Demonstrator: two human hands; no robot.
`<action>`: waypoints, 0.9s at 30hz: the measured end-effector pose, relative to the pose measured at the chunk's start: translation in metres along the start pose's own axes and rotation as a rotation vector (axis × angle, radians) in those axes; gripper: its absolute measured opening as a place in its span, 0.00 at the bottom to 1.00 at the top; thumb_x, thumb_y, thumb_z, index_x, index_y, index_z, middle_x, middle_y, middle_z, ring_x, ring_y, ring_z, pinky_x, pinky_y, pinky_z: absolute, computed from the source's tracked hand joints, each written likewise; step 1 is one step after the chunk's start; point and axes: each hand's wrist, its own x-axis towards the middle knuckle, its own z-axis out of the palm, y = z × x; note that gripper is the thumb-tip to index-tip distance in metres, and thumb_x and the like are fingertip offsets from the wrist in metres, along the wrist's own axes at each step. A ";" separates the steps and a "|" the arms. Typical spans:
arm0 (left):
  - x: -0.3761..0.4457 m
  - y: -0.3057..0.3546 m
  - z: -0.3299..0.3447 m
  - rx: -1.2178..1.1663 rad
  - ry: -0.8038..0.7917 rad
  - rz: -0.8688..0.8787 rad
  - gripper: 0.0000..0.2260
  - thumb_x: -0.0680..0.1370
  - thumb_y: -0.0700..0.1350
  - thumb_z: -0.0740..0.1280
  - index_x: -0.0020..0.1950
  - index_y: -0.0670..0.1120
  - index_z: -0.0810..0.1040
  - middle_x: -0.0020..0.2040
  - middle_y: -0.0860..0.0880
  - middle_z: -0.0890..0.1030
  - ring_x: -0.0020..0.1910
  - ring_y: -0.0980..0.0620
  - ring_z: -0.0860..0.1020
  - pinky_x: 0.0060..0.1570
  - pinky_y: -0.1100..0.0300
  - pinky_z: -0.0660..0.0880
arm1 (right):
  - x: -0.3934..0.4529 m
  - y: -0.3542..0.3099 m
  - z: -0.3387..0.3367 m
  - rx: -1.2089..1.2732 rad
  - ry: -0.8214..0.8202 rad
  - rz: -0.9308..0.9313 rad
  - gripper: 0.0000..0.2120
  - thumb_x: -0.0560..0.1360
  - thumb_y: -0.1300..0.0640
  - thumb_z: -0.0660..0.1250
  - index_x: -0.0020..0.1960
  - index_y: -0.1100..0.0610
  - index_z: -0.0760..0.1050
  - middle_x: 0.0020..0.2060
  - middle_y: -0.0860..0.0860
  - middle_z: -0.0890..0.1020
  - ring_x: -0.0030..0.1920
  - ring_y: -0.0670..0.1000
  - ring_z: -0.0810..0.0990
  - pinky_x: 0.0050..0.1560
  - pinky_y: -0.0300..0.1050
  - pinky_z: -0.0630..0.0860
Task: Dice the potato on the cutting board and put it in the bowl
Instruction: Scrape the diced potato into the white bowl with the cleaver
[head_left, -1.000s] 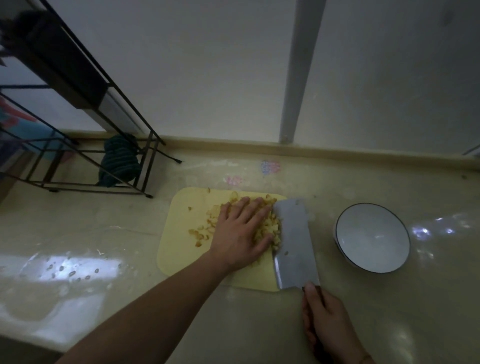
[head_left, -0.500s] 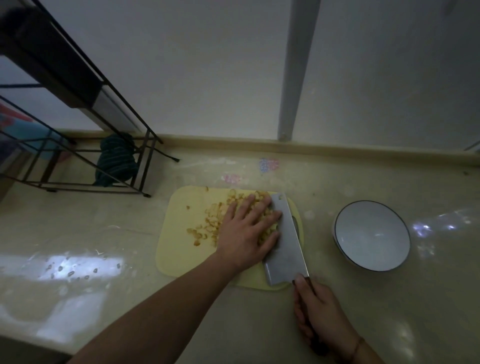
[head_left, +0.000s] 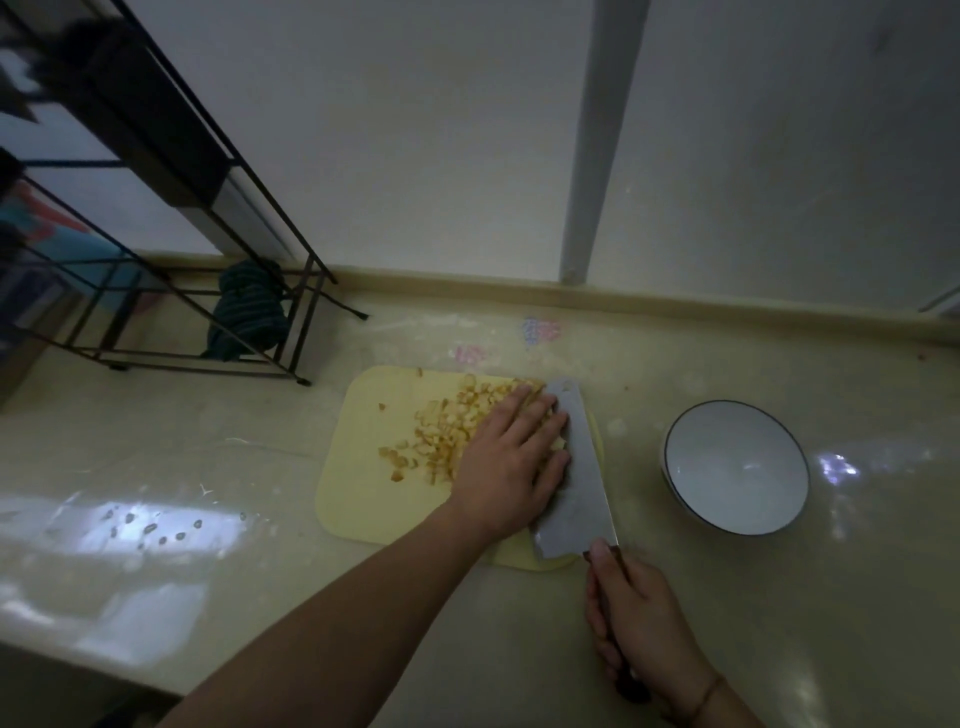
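Observation:
Diced potato (head_left: 447, 431) lies in a loose heap on the pale yellow cutting board (head_left: 358, 467). My left hand (head_left: 511, 462) lies flat over the right part of the heap, its straight fingers pressing the pieces against the side of a broad cleaver blade (head_left: 574, 478). My right hand (head_left: 641, 631) grips the cleaver's dark handle near the counter's front. The blade stands tilted on the board's right side. A white bowl (head_left: 735, 467) with a dark rim stands to the right of the board, with nothing in it.
A black wire rack (head_left: 171, 249) stands at the back left with a dark striped cloth (head_left: 249, 312) under it. A white pipe (head_left: 597, 140) runs up the wall behind. Wet patches glint on the counter at the left.
The cleaver has tipped up from lying flat and slid left against my left hand's fingertips. My left hand has pushed the dice toward the blade. My right hand moved a little nearer the board.

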 end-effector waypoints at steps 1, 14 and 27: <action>0.000 0.003 0.000 0.014 -0.014 -0.014 0.22 0.84 0.54 0.58 0.70 0.41 0.76 0.73 0.43 0.73 0.76 0.41 0.65 0.73 0.45 0.65 | 0.000 0.000 0.000 -0.001 0.004 -0.008 0.24 0.82 0.51 0.57 0.32 0.64 0.66 0.20 0.60 0.66 0.17 0.50 0.61 0.21 0.37 0.60; 0.008 0.019 0.000 -0.105 0.150 -0.046 0.18 0.81 0.49 0.62 0.62 0.39 0.82 0.66 0.42 0.79 0.71 0.44 0.71 0.71 0.50 0.69 | -0.011 -0.003 -0.001 0.067 0.002 0.027 0.22 0.82 0.49 0.57 0.34 0.62 0.68 0.21 0.59 0.66 0.17 0.50 0.62 0.22 0.35 0.62; 0.013 0.033 -0.002 -0.197 0.155 -0.158 0.19 0.81 0.50 0.63 0.64 0.38 0.81 0.68 0.42 0.78 0.73 0.45 0.69 0.71 0.47 0.70 | -0.014 -0.014 -0.017 0.021 -0.055 0.009 0.22 0.82 0.49 0.57 0.35 0.63 0.66 0.24 0.60 0.66 0.18 0.51 0.62 0.22 0.39 0.61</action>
